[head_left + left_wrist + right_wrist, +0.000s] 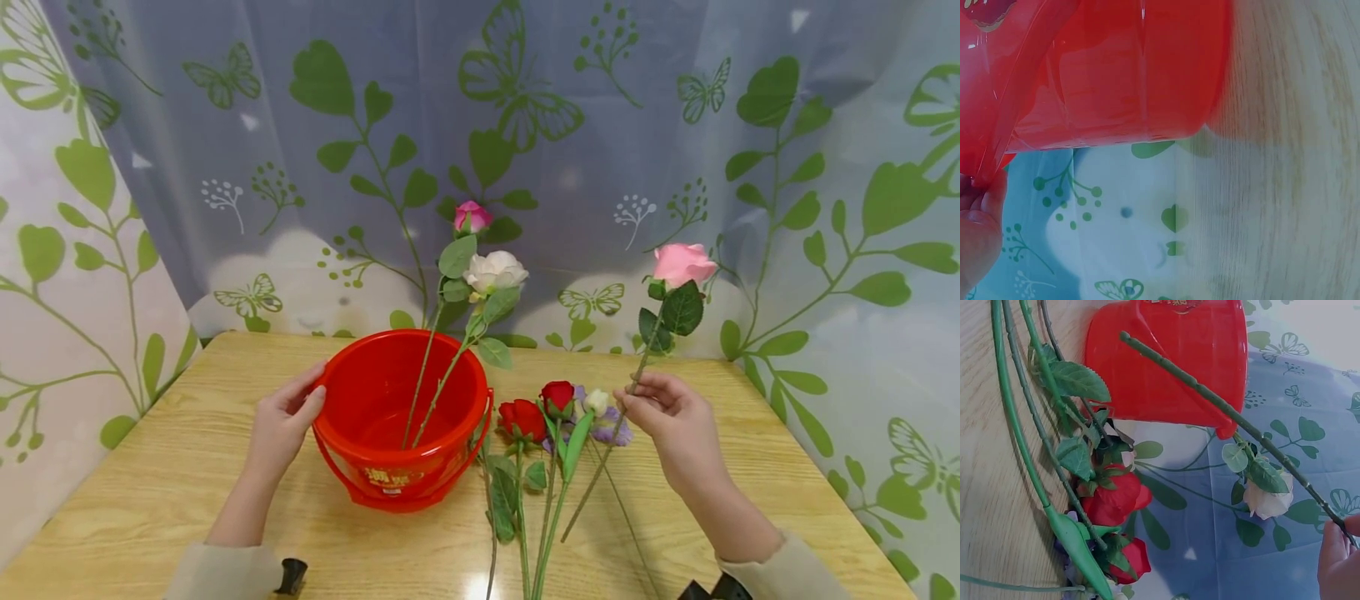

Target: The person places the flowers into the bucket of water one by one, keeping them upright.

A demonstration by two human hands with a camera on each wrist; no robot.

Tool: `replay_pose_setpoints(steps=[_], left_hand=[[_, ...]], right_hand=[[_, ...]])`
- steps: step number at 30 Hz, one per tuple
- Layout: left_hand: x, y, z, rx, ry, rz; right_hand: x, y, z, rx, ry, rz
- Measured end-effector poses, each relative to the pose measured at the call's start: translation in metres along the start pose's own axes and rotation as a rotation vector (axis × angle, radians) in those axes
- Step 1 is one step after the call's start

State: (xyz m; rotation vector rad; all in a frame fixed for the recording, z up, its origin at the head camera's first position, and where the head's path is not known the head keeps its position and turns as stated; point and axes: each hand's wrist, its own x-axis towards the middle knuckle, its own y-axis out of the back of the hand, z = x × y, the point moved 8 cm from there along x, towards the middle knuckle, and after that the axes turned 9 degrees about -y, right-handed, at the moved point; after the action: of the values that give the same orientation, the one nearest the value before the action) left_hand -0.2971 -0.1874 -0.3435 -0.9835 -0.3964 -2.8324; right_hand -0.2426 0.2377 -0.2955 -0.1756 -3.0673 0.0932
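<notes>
A red plastic bucket (405, 479) stands on the table, and my left hand (281, 425) grips its rim at the left side. Inside the bucket lean two artificial flowers, a magenta rose (472, 217) and a white flower (496, 272), their blooms rising above the far rim. My right hand (678, 425) pinches the stem of a pink rose (684, 265) between thumb and fingers, right of the bucket. That stem slants with its bloom up and its bare lower end (1132, 340) toward the table. In the left wrist view, the left hand (982, 225) shows at the bucket's rim.
Between the bucket and my right hand lie several more flowers: a large red rose (522, 419), a smaller red rose (558, 398), a whitish bud (597, 402) and a purple flower (609, 427). Their stems run toward the table's near edge. A leaf-patterned curtain (420, 108) hangs behind the wooden table (225, 392).
</notes>
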Motion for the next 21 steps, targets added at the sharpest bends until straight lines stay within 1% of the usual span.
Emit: replay_pose_setpoints(steps=[4,8,14,21], left_hand=[[0.0,0.0,-0.002,-0.005,0.005,0.0],[0.0,0.0,0.0,-0.004,0.009,-0.003],[-0.001,-0.001,0.005,-0.011,-0.005,-0.003],[-0.001,-0.001,0.005,-0.008,-0.004,-0.008]], right_hand=[[0.0,-0.003,-0.005,0.004,-0.007,-0.003],[-0.001,-0.007,-0.013,0.036,0.017,-0.005],[-0.001,-0.013,-0.02,0.142,0.033,-0.028],[-0.001,-0.02,-0.028,0.241,0.063,-0.039]])
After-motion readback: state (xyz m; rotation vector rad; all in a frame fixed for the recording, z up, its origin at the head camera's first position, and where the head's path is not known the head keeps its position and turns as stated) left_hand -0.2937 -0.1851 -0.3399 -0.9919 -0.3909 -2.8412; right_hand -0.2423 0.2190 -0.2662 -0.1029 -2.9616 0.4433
